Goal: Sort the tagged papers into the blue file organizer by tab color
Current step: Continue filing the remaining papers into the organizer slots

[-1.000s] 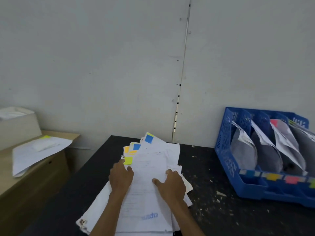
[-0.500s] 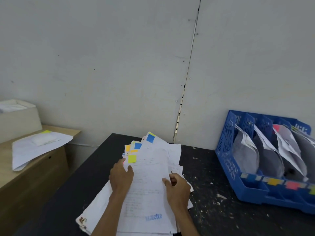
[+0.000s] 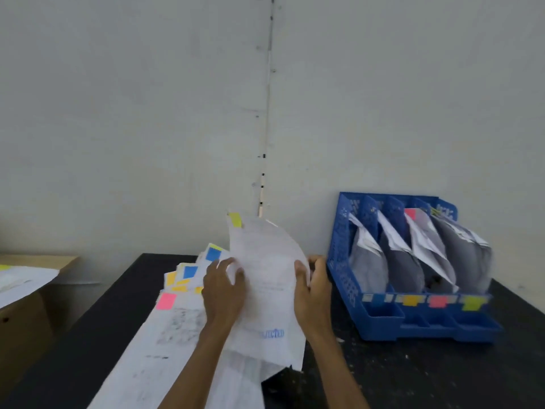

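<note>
A white sheet with a yellow-green tab (image 3: 265, 278) is lifted off the pile and curls upward. My right hand (image 3: 314, 286) grips its right edge, thumb on the front. My left hand (image 3: 222, 292) touches its left edge with spread fingers. Under it, the pile of tagged papers (image 3: 174, 329) lies on the black table, showing blue, orange and pink tabs. The blue file organizer (image 3: 380, 317) stands to the right with several slots holding papers and blue, orange, pink and yellow-green labels along its front.
The black table (image 3: 413, 376) is speckled with paper scraps. A wooden cabinet (image 3: 26, 314) with loose white sheets stands at the left. A plain wall runs close behind the table and organizer.
The top sheet with the yellow-green tab has risen off the pile and shifted right toward the organizer. My right hand moved from lying on the pile to gripping the sheet's edge. A pink tab now shows.
</note>
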`<action>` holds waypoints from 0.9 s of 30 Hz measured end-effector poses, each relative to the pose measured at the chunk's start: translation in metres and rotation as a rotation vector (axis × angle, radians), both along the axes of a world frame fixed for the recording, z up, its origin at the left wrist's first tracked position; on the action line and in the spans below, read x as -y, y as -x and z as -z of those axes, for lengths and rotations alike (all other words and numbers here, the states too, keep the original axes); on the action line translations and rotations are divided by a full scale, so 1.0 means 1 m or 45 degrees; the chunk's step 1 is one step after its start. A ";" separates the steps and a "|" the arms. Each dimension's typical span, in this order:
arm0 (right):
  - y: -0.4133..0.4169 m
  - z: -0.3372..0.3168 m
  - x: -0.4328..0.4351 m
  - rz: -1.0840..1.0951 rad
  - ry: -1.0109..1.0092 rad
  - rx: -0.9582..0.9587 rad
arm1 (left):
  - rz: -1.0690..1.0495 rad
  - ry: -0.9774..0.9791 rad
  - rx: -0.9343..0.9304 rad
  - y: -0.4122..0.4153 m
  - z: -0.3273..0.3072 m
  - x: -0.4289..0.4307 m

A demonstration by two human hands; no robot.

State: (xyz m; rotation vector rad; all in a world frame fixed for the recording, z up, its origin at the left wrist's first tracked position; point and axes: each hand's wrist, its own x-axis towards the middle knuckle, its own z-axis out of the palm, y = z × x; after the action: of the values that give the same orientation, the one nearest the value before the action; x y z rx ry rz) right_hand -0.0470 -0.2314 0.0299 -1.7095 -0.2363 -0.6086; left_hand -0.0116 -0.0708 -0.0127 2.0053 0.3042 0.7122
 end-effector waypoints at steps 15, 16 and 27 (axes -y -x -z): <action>0.008 -0.103 0.276 0.898 0.136 0.541 | 0.989 -0.061 0.325 -0.019 -0.143 0.342; 0.006 -0.104 0.289 0.932 0.179 0.555 | 1.048 -0.029 0.283 -0.021 -0.145 0.360; -0.063 -0.069 0.362 1.050 0.421 0.693 | 1.264 0.299 -0.200 -0.086 -0.121 0.463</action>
State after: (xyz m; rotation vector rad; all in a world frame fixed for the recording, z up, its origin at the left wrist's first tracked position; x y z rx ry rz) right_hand 0.0158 -0.5936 0.0992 -1.9033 0.0076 -1.7286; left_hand 0.0741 -0.5341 0.1079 1.6935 -0.4860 -0.1098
